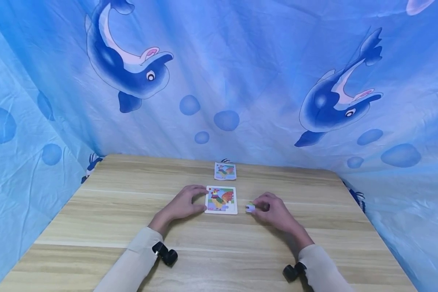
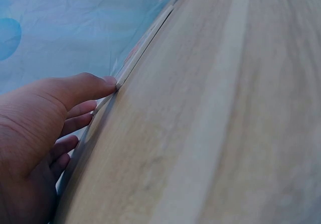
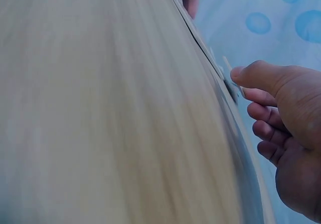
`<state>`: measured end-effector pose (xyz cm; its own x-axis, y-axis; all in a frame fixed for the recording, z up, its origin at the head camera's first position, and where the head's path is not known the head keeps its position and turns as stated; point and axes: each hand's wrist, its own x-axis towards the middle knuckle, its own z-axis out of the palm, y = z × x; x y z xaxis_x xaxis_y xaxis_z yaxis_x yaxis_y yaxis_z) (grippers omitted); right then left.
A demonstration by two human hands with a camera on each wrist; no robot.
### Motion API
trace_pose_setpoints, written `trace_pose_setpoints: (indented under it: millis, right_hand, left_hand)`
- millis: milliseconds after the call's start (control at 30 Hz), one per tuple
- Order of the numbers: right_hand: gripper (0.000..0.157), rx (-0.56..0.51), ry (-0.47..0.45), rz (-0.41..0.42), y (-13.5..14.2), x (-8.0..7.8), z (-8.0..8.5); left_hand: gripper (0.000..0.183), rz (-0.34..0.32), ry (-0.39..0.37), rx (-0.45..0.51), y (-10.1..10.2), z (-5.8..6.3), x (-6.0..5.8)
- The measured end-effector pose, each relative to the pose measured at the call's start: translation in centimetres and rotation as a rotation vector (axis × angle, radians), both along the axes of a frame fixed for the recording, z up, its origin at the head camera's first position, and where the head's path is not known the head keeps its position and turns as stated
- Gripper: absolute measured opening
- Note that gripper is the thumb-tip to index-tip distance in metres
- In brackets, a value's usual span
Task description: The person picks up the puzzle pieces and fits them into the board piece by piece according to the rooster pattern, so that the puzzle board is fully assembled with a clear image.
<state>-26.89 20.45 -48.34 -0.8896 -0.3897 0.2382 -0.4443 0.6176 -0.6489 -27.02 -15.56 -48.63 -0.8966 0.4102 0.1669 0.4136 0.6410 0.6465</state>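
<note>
A square jigsaw puzzle board with a rooster picture and a white border lies on the table; a pale gap shows at its lower right. My left hand holds the board's left side, the thumb near the lower corner and a finger near the upper one. In the left wrist view the thumb touches the board's edge. Right of the board, my right hand pinches a small puzzle piece between thumb and fingers. Seen thin and edge-on in the right wrist view, the piece appears tilted, its contact with the table unclear.
A card with the same rooster picture lies behind the board, near the far edge of the wooden table. A blue curtain with dolphins hangs behind and around the sides. Both sleeved wrists carry small black cameras.
</note>
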Motion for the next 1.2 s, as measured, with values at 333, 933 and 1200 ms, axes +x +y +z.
trace_pose_setpoints:
  millis: [333, 933, 1200]
  right_hand:
    - [0.027, -0.008, -0.024, 0.038, -3.2, -0.4, 0.2]
    - [0.024, 0.010, -0.058, 0.052, -6.2, -1.0, -0.1]
    - [0.025, 0.030, -0.078, 0.045, -6.4, -1.0, -0.1]
  left_hand:
    - [0.056, -0.003, 0.010, -0.007, 0.1, 0.0, 0.0]
    - [0.057, -0.007, 0.012, -0.001, 0.0, -0.1, -0.2]
    - [0.056, -0.005, 0.009, -0.002, -0.1, -0.2, -0.2]
